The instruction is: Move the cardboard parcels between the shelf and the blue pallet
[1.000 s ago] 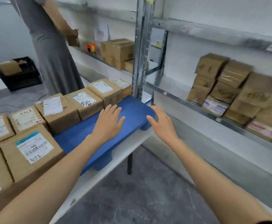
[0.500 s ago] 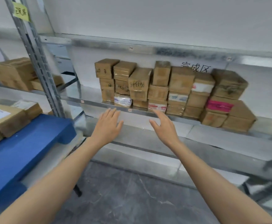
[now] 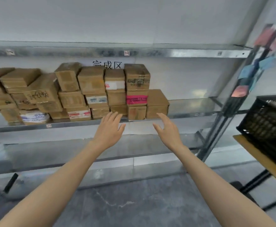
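Both bare arms reach forward toward the galvanised metal shelf (image 3: 191,114). The left hand (image 3: 108,128) is held palm down with its fingers straight and slightly spread, gripping nothing; its fingertips (image 3: 112,114) come up in front of the bottom row of boxes, though I cannot tell whether they touch. The right hand (image 3: 168,130) is beside it and apart from it, turned edge-on with the thumb toward the left hand, fingers loosely spread and empty too.

The brown cardboard parcels (image 3: 91,80) sit on that shelf in a wall about three boxes high, pushed back against the white wall and filling the shelf's left and middle part. One box with a bright pink label (image 3: 136,99) is in the second row, and a plain brown box (image 3: 157,104) closes the stack's right end, just above the right hand. A white paper sign with black characters (image 3: 107,65) shows behind the top row.

To the right, a black slatted plastic crate (image 3: 268,126) rests on a wooden-topped table (image 3: 255,154). Blurred coloured cards (image 3: 265,46) hang by the shelf's steel upright (image 3: 219,128). Below is a grey marbled floor (image 3: 134,202).
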